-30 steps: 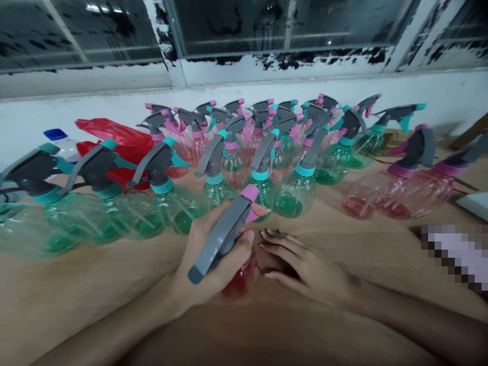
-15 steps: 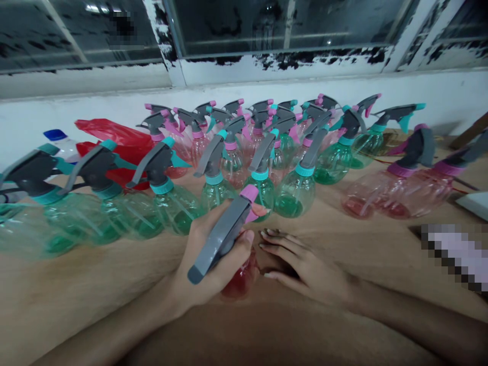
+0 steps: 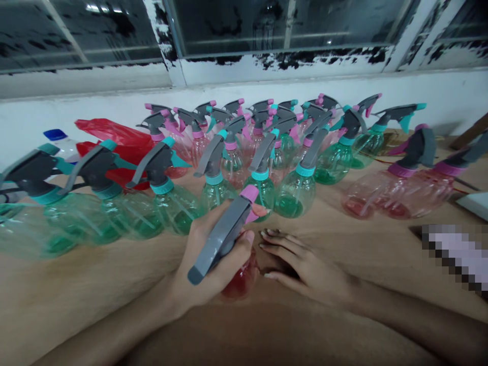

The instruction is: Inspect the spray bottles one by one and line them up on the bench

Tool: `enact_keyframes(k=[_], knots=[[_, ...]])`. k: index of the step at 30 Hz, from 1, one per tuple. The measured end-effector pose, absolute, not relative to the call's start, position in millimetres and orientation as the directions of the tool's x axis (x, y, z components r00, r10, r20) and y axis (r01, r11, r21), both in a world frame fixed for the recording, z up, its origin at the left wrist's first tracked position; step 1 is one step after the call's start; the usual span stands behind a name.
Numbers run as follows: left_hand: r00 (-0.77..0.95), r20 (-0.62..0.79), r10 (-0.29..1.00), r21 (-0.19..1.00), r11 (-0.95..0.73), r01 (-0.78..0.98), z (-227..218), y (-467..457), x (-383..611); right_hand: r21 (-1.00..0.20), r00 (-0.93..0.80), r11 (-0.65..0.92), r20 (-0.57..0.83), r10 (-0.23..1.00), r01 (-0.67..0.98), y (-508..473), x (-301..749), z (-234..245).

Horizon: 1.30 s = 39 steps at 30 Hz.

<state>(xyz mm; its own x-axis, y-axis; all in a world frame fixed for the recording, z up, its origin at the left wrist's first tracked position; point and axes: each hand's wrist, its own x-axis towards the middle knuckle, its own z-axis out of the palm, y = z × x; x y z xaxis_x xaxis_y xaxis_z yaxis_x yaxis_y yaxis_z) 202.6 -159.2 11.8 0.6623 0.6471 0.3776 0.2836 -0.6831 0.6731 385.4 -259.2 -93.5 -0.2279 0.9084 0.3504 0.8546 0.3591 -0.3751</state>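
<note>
My left hand (image 3: 208, 254) is wrapped round a pink spray bottle (image 3: 239, 280) with a grey trigger head (image 3: 223, 236) and a pink nozzle. The bottle stands on the wooden table (image 3: 95, 284) close to me. Just to its right, my right hand (image 3: 305, 264) lies on the table with its fingers stretched toward the bottle's base. It holds nothing. Whether its fingertips touch the bottle I cannot tell.
Several green spray bottles (image 3: 171, 198) and pink spray bottles (image 3: 381, 190) crowd the table's back half below a white wall and windows. A red plastic bag (image 3: 110, 134) and a white blue-capped bottle (image 3: 61, 141) sit at back left. A white object (image 3: 475, 203) lies at the right edge.
</note>
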Motion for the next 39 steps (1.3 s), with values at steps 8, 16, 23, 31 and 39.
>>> enact_keyframes(k=[8, 16, 23, 31, 39], knots=[[0.698, 0.355, 0.621, 0.667, -0.692, 0.276, 14.3, -160.9, 201.4, -0.372, -0.245, 0.359, 0.321, 0.915, 0.856, -259.2, 386.1, -93.7], [0.691, 0.37, 0.621, 0.701, -0.675, 0.232, 14.2, -159.8, 202.3, -0.388, -0.231, 0.354, 0.329, 0.916, 0.851, -259.1, 384.8, -92.4], [0.686, 0.392, 0.614, 0.699, -0.683, 0.211, 12.7, -160.6, 201.3, -0.37, -0.232, 0.356, 0.338, 0.912, 0.858, -259.2, 384.6, -93.7], [0.77, 0.369, 0.52, 0.733, -0.672, 0.103, 23.1, -159.8, 199.5, -0.379, -0.234, 0.342, 0.303, 0.924, 0.86, -258.9, 384.3, -92.1], [0.695, 0.396, 0.6, 0.704, -0.685, 0.19, 15.1, -160.2, 202.2, -0.386, -0.238, 0.343, 0.296, 0.925, 0.856, -258.1, 385.8, -95.2]])
